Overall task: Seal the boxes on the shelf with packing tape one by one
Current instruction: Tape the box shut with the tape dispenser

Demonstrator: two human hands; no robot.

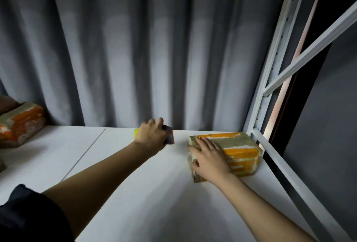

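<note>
While no print on the orange box (237, 152) is legible, it sits at the shelf's (135, 193) right end; right hand (211, 159) lies flat, fingers spread, on it. Left hand (152, 132) grips a blurred tape dispenser (169, 135).

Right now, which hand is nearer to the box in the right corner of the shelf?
Right. The right hand lies on top of the box; the left hand is apart to its left, gripping a tape dispenser.

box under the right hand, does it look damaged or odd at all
The box under the right hand looks worn: its orange print is torn away in pale patches and its corners look crushed. The box at far left looks similarly scuffed.
</note>
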